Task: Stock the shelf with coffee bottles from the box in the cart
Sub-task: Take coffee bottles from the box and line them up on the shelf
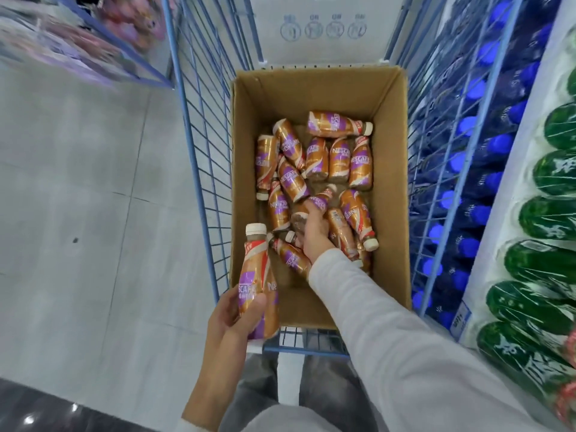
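An open cardboard box [389, 126] sits in a blue wire cart [202, 135]. Several gold-and-purple coffee bottles [339, 159] with cream caps lie loose on its bottom. My left hand [237, 319] holds two upright coffee bottles [254, 275] together at the box's near left corner. My right hand [314, 232] reaches down into the box in a white sleeve. Its fingers are closed around one lying coffee bottle [314, 205] in the middle of the pile.
To the right stands a shelf with blue-capped bottles [467, 169] behind the cart's wire side, and green bottles [548, 219] in rows further right. A white carton [321, 29] stands behind the box. Grey floor tiles lie to the left, with another shelf [93, 42] at far left.
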